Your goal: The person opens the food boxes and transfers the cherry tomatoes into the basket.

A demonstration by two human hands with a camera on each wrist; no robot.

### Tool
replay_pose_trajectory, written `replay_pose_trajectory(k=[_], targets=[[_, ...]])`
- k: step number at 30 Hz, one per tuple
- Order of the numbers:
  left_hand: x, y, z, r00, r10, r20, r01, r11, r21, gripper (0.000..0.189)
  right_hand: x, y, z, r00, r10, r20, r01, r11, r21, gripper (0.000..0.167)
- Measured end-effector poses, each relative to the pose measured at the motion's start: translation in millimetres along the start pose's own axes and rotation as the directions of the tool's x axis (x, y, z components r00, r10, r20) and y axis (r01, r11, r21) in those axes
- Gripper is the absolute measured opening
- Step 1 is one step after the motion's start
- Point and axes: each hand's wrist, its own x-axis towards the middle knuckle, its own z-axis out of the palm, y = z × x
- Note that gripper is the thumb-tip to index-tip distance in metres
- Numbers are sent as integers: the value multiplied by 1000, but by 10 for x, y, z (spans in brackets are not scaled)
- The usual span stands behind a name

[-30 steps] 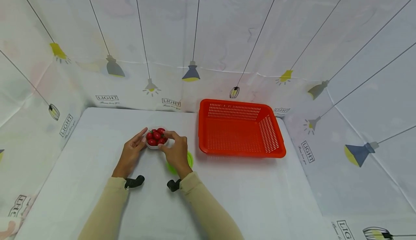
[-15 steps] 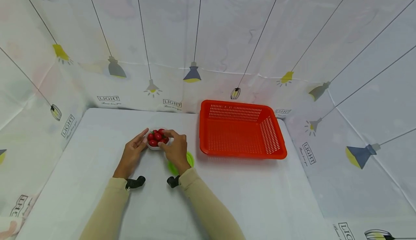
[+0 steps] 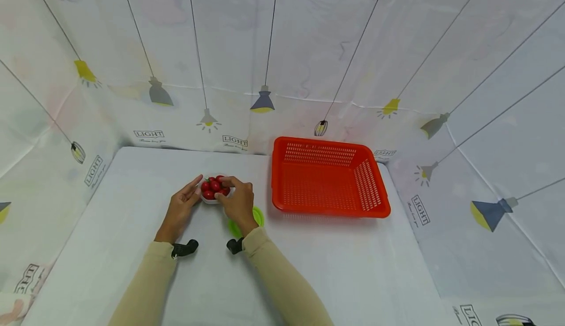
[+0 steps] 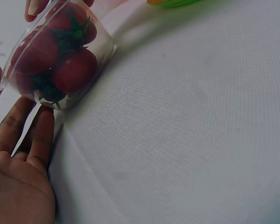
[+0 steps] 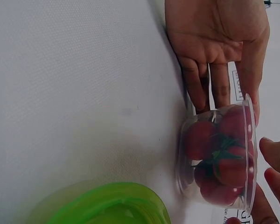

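A small clear plastic tub (image 5: 181, 179) filled with cherry tomatoes (image 3: 215, 186), red with green stems, stands on the white table. My left hand (image 3: 178, 212) lies along the tub's left side, its long fingers extended against the wall, as the right wrist view shows. From the right, my right hand (image 3: 240, 206) reaches over the tub, thumb and index finger apart at the rim above the tomatoes. In the right wrist view its fingertips (image 5: 276, 154) hover beside the open top. A bright green round item (image 5: 116, 205) lies partly hidden under the right wrist.
To the right, a red-orange perforated plastic basket (image 3: 326, 213) stands near the table's back edge. A pale cloth printed with lamps (image 3: 262, 100) hangs behind and on both sides. The white table (image 3: 353, 262) extends in front of the basket.
Both hands keep almost the same pose at the tub. The whole head view has shifted very slightly right and down.
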Motion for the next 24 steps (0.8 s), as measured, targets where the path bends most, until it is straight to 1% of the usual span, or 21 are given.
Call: replay_pose_trajectory(k=[7, 16, 24], targets=[[11, -19, 5, 1000, 23, 3, -23, 1000, -4, 57, 21, 2, 45, 1000, 10, 6, -10, 1000, -26, 44], [2, -6, 13, 1000, 17, -6, -17, 1000, -7, 53, 71, 11, 86, 1000, -13, -4, 12, 998, -67, 42], [-12, -8, 12, 1000, 22, -7, -22, 1000, -4, 54, 91, 7, 109, 998, -67, -8, 66, 989, -132, 41]])
